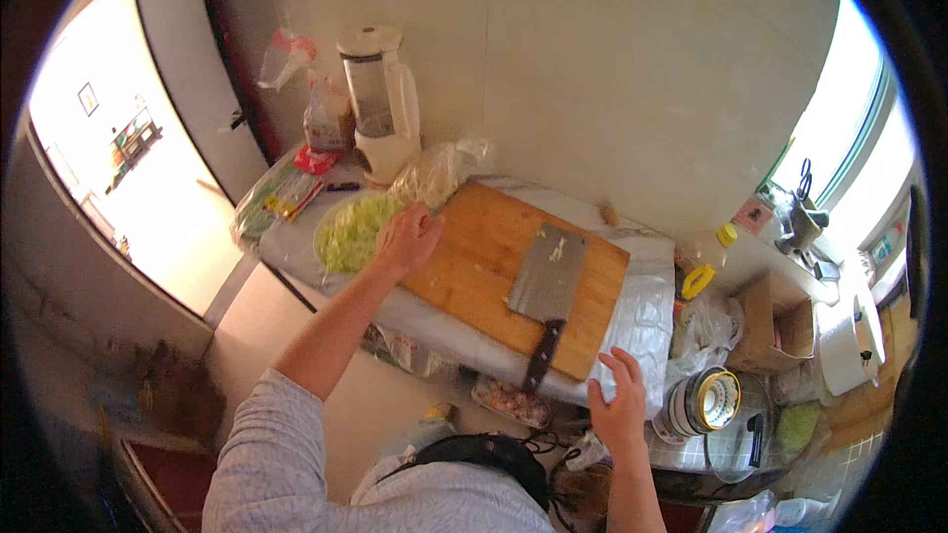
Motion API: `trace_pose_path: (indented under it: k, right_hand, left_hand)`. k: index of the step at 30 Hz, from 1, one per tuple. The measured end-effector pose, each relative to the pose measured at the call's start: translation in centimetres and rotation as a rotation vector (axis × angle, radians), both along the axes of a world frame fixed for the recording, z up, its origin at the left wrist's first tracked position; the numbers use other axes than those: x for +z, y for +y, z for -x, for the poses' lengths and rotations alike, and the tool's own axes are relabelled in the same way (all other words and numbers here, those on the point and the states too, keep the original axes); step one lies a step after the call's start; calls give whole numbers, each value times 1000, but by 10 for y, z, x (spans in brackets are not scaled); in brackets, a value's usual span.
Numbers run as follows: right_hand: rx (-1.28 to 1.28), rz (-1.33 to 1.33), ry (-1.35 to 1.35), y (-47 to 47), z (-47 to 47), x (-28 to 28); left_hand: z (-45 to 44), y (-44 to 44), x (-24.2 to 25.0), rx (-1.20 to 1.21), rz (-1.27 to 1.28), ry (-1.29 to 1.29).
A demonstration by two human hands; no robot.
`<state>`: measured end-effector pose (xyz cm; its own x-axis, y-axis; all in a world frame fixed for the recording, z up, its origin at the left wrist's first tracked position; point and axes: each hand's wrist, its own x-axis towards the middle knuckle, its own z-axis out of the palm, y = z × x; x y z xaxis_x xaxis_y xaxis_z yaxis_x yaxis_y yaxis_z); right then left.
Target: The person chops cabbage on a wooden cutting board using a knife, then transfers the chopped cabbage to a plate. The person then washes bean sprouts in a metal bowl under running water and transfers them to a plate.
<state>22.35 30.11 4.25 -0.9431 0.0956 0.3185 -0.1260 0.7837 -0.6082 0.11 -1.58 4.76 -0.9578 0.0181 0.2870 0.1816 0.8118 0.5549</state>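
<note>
My left hand (409,238) hangs with curled fingers between a plate of chopped pale-green vegetable (357,232) and the wooden cutting board (463,259). Whether it pinches anything is hidden by the hand itself. A cleaver (549,274) lies flat on the board, its dark riveted handle jutting over the near edge. Small pale scraps cling to the blade. Just off the board's near right corner is my right hand (621,403), fingers spread and holding nothing.
Behind the plate stand a white blender-like appliance (379,104) and a crumpled clear plastic bag (444,170). Packets (292,196) lie at the table's left end. To the right are stacked bowls (700,403), an open cardboard box (774,326) and a yellow-capped bottle (726,235).
</note>
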Motion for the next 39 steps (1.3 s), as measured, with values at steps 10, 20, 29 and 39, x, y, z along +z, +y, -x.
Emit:
trace_pose_path:
  k: [10,20,29,39]
  right_hand:
    - [-334,-160,-455,-79,81,-18]
    - [-528,-128,-352,-54,78,-38]
    - [-579,641,-208,-25,17,-38]
    - [-697,642,-203,-35,25,-52]
  left_hand:
    - [199,10,-47,-102,441,538]
    - [188,13,68,-79,-689,324]
    - [99,-12,152,-248,-1002,378]
    - [160,46,55,-141,-604,354]
